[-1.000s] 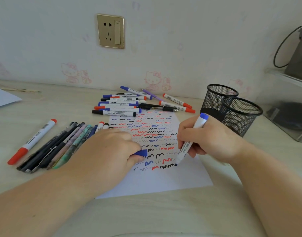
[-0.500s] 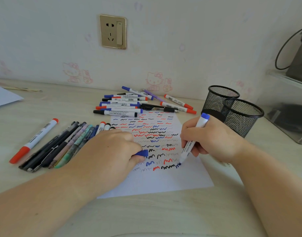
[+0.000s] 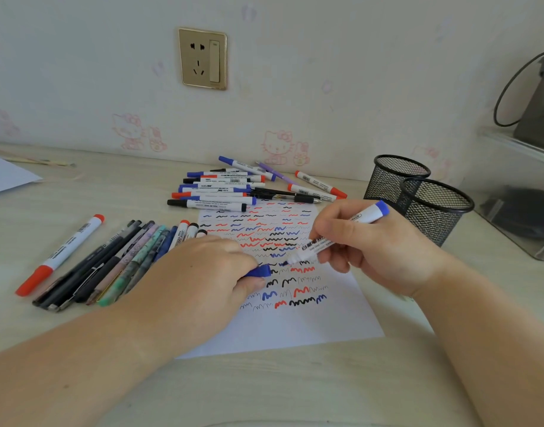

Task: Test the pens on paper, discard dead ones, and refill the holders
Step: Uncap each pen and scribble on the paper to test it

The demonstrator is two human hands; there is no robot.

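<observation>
Head view: right hand [image 3: 378,245] grips the blue whiteboard marker [image 3: 338,237], left hand [image 3: 203,272] pinches its blue cap [image 3: 259,270]; line tip and cap up squarely, then press until seated.

A sheet of paper [image 3: 310,328] lies mid-desk. A pile of markers [image 3: 221,192] sits behind it, a row of pens [image 3: 110,266] to its left, two mesh holders [image 3: 418,198] to its right.
</observation>
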